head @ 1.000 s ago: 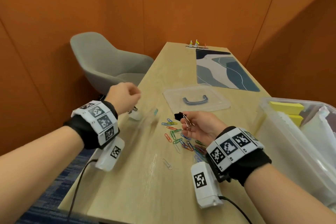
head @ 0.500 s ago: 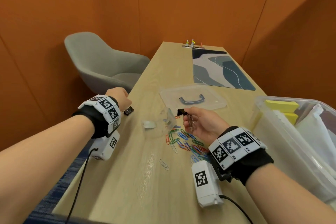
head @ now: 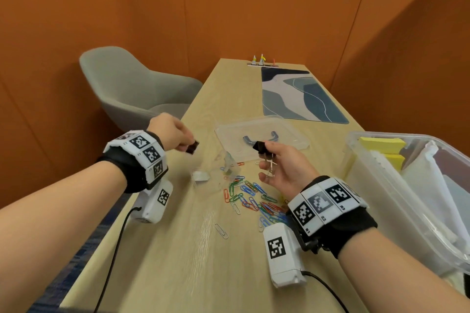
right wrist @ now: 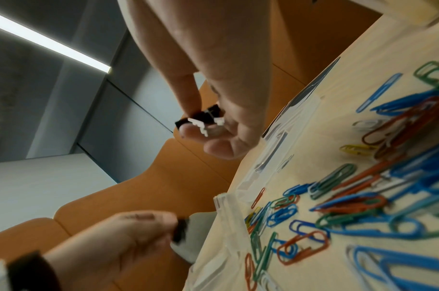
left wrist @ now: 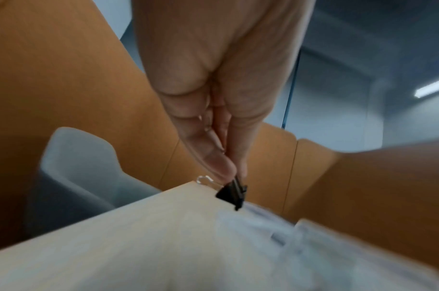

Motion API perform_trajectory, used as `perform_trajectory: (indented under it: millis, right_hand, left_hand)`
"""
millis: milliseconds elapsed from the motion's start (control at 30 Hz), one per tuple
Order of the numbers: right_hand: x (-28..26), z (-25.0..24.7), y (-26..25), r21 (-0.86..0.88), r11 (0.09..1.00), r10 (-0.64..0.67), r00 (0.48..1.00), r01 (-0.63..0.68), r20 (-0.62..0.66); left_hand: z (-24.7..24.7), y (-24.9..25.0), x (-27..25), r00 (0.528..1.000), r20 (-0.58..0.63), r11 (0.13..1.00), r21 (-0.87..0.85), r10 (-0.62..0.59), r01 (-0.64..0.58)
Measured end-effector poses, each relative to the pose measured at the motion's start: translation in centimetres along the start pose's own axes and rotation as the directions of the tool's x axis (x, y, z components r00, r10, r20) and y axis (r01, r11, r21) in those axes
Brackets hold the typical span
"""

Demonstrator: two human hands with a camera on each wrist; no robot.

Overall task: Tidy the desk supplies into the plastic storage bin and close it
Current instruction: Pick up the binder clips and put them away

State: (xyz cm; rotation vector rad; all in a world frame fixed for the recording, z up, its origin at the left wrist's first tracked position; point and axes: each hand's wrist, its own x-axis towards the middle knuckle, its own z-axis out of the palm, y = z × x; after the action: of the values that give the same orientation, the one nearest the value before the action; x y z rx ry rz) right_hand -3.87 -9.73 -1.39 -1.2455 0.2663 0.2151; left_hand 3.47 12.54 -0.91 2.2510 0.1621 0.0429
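Bin [head: 381, 185] open at right of worktop [head: 178, 249], lid [head: 262, 138] off, paperclips [head: 254, 198] still loose. Left hand [head: 170, 132], half a second ago down at a clip [head: 192, 147] on the worktop, now lifted and pinching it; right hand [head: 282, 165] pinching another [head: 259, 146], so two ready for binning. Small clear case beside paperclips hard to make out

R1, R2, R3 printed under marker squares on right wristband [head: 328, 204], nothing else legible
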Motion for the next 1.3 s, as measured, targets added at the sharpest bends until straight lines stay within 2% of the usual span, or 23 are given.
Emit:
perform_trajectory:
  millis: [67,133,233,300,400,467,567,633,767,867,933,1000,1033,1100,1133,1200,1233,1267,1300]
  right_hand:
    - [0.1,-0.2,0.0,0.059,0.997,0.040,0.999,-0.039,-0.012]
    - [0.0,-0.3,0.0,0.108,0.993,0.051,0.999,-0.051,-0.006]
    - [-0.6,-0.6,-0.3,0.112,0.993,0.032,0.999,-0.032,0.002]
    - [-1.5,-1.1,-0.6,0.056,0.998,0.029,0.999,-0.031,0.036]
    - [-2.7,-1.8,-1.0,-0.122,0.992,0.030,0.996,-0.020,0.079]
    - [-3.0,-2.1,-1.0,-0.200,0.980,-0.012,1.000,0.017,0.026]
    - [-3.4,-2.9,-1.1,-0.167,0.982,-0.095,0.993,0.082,-0.068]
    - [-3.8,-3.3,-1.3,-0.158,0.978,-0.154,0.985,0.140,-0.080]
    - [-4.5,-3.9,-1.8,-0.128,0.963,-0.241,0.971,0.237,-0.013]
    - [-5.1,-4.2,-2.0,-0.091,0.971,-0.219,0.974,0.223,0.054]
    - [-5.4,-4.3,-2.0,-0.100,0.977,-0.179,0.978,0.189,0.104]
    - [-5.7,-4.2,-1.9,-0.205,0.965,-0.150,0.986,0.163,0.077]
    - [-5.7,-4.2,-1.8,-0.290,0.945,-0.147,0.989,0.149,0.027]
    - [-5.5,-4.1,-1.5,-0.419,0.901,-0.166,0.982,0.113,-0.092]
    - [-5.3,-4.0,-1.3,-0.433,0.896,-0.175,0.976,0.103,-0.131]
    - [-5.0,-3.7,-1.3,-0.369,0.924,-0.172,0.971,0.101,-0.164]
    - [-4.9,-3.5,-1.3,-0.312,0.945,-0.162,0.972,0.103,-0.169]
    - [-4.8,-3.3,-1.4,-0.257,0.961,-0.149,0.974,0.102,-0.171]
    - [-4.7,-3.4,-1.4,-0.210,0.973,-0.135,0.976,0.098,-0.172]
  left_hand:
    - [-0.1,2.1,-1.4,0.997,0.059,0.957,-0.288,0.054,-0.035]
    - [0.3,4.0,-2.9,0.975,0.188,0.897,-0.441,0.117,-0.022]
    - [1.5,5.8,-4.8,0.894,0.411,0.893,-0.450,0.181,0.026]
    - [2.3,6.7,-5.7,0.851,0.479,0.901,-0.433,0.213,0.018]
    - [3.4,7.8,-6.5,0.855,0.456,0.886,-0.464,0.248,-0.010]
    - [4.0,8.3,-7.0,0.867,0.420,0.868,-0.495,0.270,-0.031]
    - [4.8,8.9,-7.6,0.856,0.426,0.842,-0.539,0.294,-0.021]
    - [5.1,9.1,-7.8,0.849,0.437,0.819,-0.573,0.296,0.009]
    - [5.5,9.5,-8.1,0.820,0.501,0.781,-0.614,0.276,0.113]
    - [5.6,9.7,-8.2,0.780,0.554,0.703,-0.676,0.290,0.219]
    - [5.5,9.7,-8.3,0.769,0.562,0.702,-0.678,0.306,0.217]
    - [5.2,9.8,-8.4,0.784,0.535,0.748,-0.648,0.315,0.142]
    - [5.0,9.8,-8.3,0.802,0.503,0.788,-0.612,0.323,0.066]
    - [4.8,9.9,-8.3,0.835,0.389,0.871,-0.451,0.389,-0.196]
    - [4.8,9.8,-8.3,0.834,0.317,0.880,-0.310,0.451,-0.359]
    - [5.0,9.8,-8.7,0.770,0.214,0.794,-0.050,0.601,-0.606]
    - [5.1,9.7,-8.9,0.745,0.175,0.756,0.006,0.644,-0.655]
    - [5.1,9.6,-8.9,0.745,0.137,0.752,0.004,0.653,-0.659]
    - [5.0,9.5,-8.7,0.779,0.110,0.787,-0.073,0.617,-0.613]
